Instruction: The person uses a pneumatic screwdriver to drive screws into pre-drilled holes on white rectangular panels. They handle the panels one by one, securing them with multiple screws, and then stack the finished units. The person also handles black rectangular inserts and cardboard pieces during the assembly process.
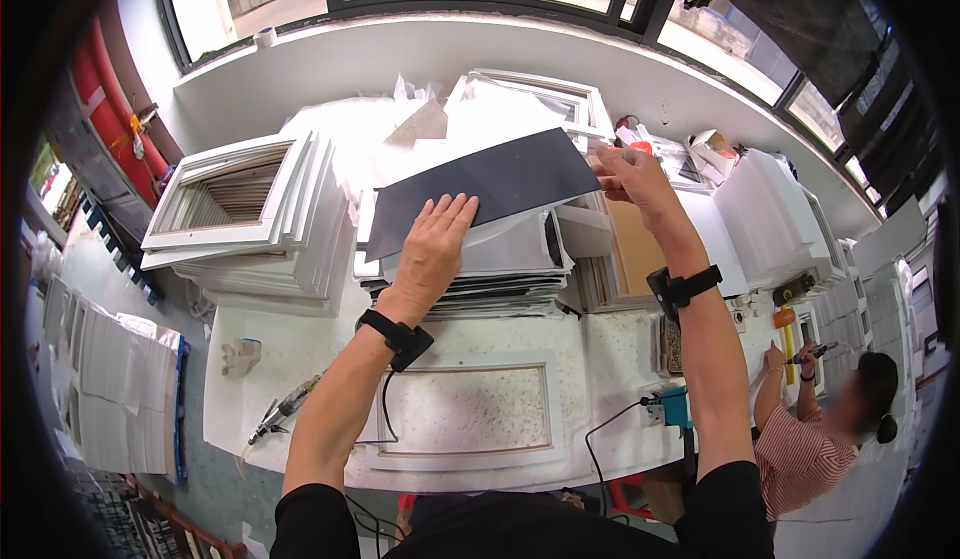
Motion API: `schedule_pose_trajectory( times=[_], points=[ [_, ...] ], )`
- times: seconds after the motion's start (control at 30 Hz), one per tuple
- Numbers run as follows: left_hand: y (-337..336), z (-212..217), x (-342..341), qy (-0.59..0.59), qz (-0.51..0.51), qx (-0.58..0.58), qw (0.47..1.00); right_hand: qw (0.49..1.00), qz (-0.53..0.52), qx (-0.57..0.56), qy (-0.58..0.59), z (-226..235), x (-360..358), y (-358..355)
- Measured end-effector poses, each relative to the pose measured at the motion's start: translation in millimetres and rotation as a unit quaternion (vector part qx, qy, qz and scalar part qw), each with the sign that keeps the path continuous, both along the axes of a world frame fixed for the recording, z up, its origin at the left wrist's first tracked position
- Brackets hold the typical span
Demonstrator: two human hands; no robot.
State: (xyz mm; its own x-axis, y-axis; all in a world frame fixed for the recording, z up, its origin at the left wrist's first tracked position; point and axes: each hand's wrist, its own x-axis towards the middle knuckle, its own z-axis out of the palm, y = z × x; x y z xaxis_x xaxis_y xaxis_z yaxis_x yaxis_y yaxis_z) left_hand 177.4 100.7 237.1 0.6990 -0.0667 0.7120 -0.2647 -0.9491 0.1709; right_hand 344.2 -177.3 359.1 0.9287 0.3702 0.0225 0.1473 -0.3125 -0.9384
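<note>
A dark grey sheet of board (490,184) lies tilted on top of a pile of flat panels and sheets (500,269) on the white workbench. My left hand (435,244) rests flat on the sheet's near left part, fingers spread. My right hand (630,174) pinches the sheet's far right corner and lifts it slightly. Both wrists wear black bands. An empty white picture frame (465,454) lies flat on the bench just in front of me, below the pile.
A tall stack of white frames (250,219) stands at the left. More white frames (780,219) pile up at the right. A rotary hand tool (285,409) lies near the bench's left front edge. Another person in a striped top (810,439) works at lower right.
</note>
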Motion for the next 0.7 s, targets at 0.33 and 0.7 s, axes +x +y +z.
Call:
schedule_pose_trajectory(
  times=[0.33, 0.7],
  points=[
    [9, 58, -29, -0.084, -0.03, 0.026, 0.996, 0.993, 0.05, 0.067, 0.085, 34, -16, 0],
    [-63, 37, -220, 0.046, -0.094, 0.106, 0.989, 0.9, 0.043, 0.283, 0.328, -89, -174, -51]
  ],
)
